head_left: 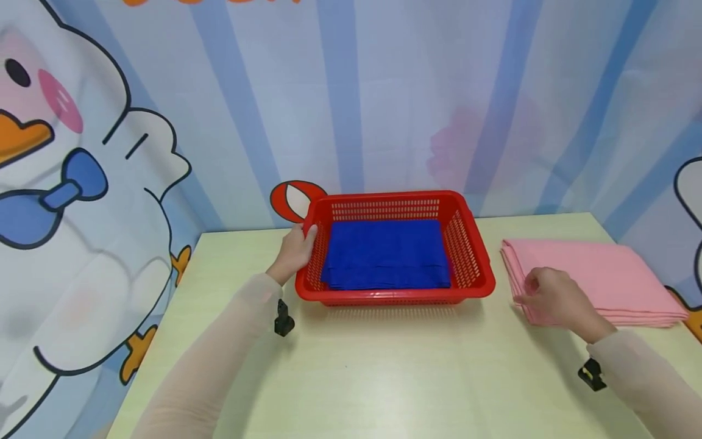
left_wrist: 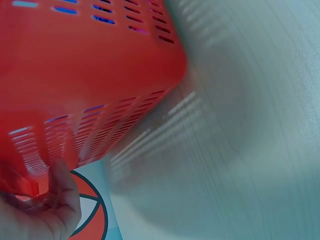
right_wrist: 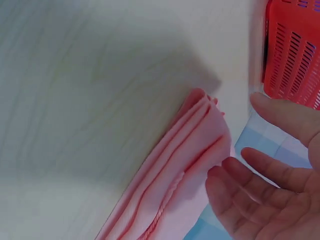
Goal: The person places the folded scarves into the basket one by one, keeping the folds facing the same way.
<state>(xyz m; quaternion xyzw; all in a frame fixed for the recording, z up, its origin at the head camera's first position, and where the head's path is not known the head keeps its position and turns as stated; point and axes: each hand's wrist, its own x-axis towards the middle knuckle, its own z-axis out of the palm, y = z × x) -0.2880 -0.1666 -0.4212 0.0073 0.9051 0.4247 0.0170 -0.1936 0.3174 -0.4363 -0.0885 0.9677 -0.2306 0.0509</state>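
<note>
Grips red basket (head_left: 395, 297) containing blue cloth (head_left: 389, 253) by left rim with left hand (head_left: 295, 251). Holds right hand (head_left: 559, 302) relaxed, unclenched, at left edge of folded pink cloth (head_left: 609, 274) on bench (head_left: 384, 378), right of basket.

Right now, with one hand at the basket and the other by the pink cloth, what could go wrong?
The left hand grips the red basket only at its left side, so a tug might slide or tilt it and shift the folded blue cloth inside.

The pink cloth shows several loose layers at its edge; the fingers of the right hand could catch only some, and the fold may come apart.
</note>
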